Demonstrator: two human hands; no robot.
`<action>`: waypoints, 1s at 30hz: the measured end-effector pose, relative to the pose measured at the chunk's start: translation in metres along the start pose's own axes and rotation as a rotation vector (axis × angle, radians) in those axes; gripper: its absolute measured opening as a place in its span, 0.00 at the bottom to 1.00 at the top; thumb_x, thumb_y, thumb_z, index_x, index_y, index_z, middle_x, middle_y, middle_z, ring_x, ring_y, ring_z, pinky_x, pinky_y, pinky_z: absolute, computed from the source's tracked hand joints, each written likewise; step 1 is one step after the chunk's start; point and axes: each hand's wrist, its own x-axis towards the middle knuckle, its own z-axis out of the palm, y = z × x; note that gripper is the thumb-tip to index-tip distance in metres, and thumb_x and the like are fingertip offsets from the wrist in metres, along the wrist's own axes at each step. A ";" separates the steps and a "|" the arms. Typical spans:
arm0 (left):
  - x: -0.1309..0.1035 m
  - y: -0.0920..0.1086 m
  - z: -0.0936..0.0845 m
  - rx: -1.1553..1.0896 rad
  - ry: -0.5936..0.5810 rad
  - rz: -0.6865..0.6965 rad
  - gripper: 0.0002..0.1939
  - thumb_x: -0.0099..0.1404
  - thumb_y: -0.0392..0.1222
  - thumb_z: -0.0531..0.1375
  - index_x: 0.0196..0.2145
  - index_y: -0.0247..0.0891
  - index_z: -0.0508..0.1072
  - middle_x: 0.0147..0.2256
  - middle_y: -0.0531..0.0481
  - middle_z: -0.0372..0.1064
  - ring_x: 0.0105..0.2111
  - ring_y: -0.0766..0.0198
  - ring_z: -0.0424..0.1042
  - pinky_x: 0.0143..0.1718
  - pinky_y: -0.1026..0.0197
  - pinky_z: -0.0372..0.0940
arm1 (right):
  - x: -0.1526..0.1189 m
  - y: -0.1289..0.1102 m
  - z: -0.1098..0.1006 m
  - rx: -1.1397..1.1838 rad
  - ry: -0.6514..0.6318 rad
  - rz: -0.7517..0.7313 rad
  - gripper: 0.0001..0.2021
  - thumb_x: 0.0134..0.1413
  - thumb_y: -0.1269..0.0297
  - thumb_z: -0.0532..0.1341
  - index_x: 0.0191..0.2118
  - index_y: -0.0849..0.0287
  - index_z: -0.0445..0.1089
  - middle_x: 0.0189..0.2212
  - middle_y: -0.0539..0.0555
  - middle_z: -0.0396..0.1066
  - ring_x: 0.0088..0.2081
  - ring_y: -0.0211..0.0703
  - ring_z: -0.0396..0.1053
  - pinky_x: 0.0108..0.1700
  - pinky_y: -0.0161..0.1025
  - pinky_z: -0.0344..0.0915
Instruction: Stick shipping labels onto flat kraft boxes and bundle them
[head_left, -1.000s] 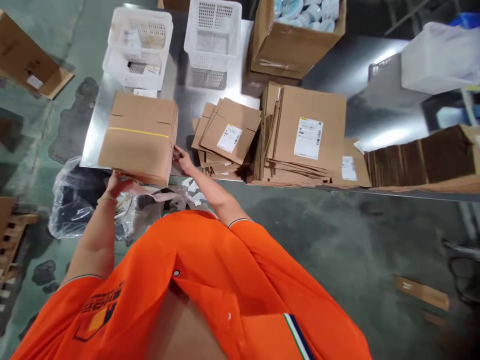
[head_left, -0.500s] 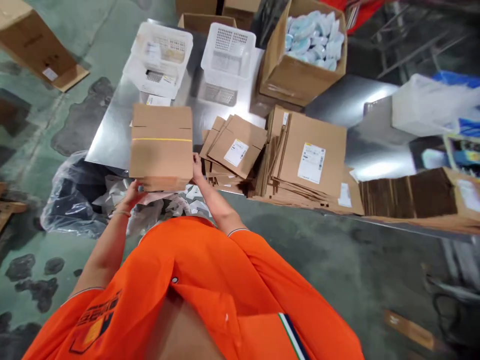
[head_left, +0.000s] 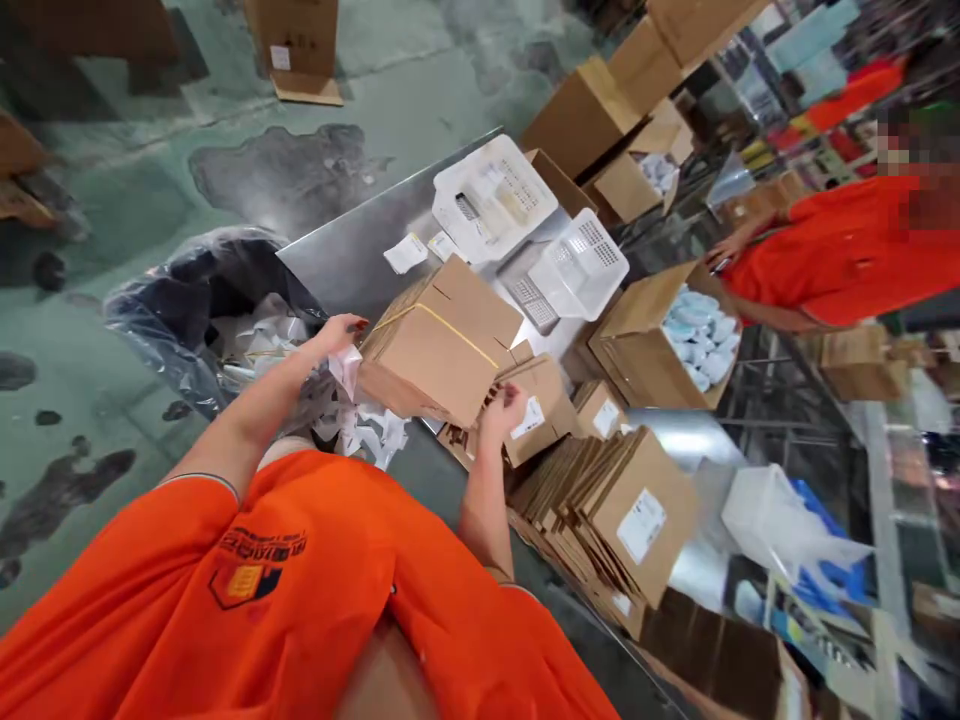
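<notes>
A thick bundle of flat cardboard boxes [head_left: 450,340], with a yellow strap round it, rests tilted at the near edge of the metal table. My left hand [head_left: 339,335] is closed at the bundle's left side; its fingertips are partly hidden. Just under that hand hangs a piece of white paper [head_left: 345,370]; whether the fingers touch it I cannot tell. At the bundle's right corner my right hand [head_left: 506,408] has its fingers curled against the edge. Close to it stand flat boxes with a white label [head_left: 531,415].
Left of the table [head_left: 337,235] stands a bin [head_left: 172,300] lined with clear plastic, full of paper scraps. White plastic baskets [head_left: 491,200] and an open carton of pale packets [head_left: 645,340] sit farther back. Stacked labelled boxes [head_left: 637,510] lie right. A co-worker [head_left: 847,250] stands across.
My view has swung round to the left, and the bundle now appears turned and farther right. My hands stay at its two sides. The co-worker has come into view.
</notes>
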 end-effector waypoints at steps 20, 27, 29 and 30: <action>0.051 0.013 0.035 0.120 -0.337 0.194 0.07 0.61 0.32 0.66 0.38 0.38 0.74 0.40 0.43 0.75 0.43 0.50 0.78 0.48 0.53 0.68 | 0.024 -0.057 0.031 -0.427 -0.249 -0.496 0.08 0.69 0.60 0.55 0.44 0.53 0.71 0.45 0.60 0.71 0.51 0.55 0.69 0.58 0.57 0.69; 0.040 0.024 0.046 0.545 -0.221 0.150 0.10 0.63 0.30 0.64 0.43 0.32 0.79 0.45 0.31 0.78 0.49 0.41 0.79 0.52 0.50 0.68 | 0.023 -0.056 0.032 -0.448 -0.247 -0.505 0.09 0.70 0.61 0.54 0.45 0.53 0.71 0.46 0.61 0.71 0.52 0.57 0.68 0.60 0.61 0.67; 0.042 0.022 0.047 0.445 -0.173 0.088 0.08 0.62 0.29 0.63 0.39 0.31 0.80 0.43 0.31 0.78 0.49 0.41 0.78 0.52 0.50 0.67 | 0.023 -0.054 0.032 -0.455 -0.259 -0.497 0.10 0.70 0.61 0.54 0.46 0.54 0.72 0.46 0.61 0.71 0.52 0.57 0.68 0.61 0.61 0.67; 0.043 0.021 0.047 0.348 -0.167 0.074 0.07 0.62 0.29 0.62 0.37 0.31 0.80 0.42 0.31 0.78 0.49 0.42 0.78 0.53 0.50 0.67 | 0.023 -0.054 0.031 -0.455 -0.268 -0.494 0.10 0.70 0.61 0.54 0.46 0.54 0.72 0.46 0.62 0.71 0.53 0.57 0.68 0.61 0.61 0.67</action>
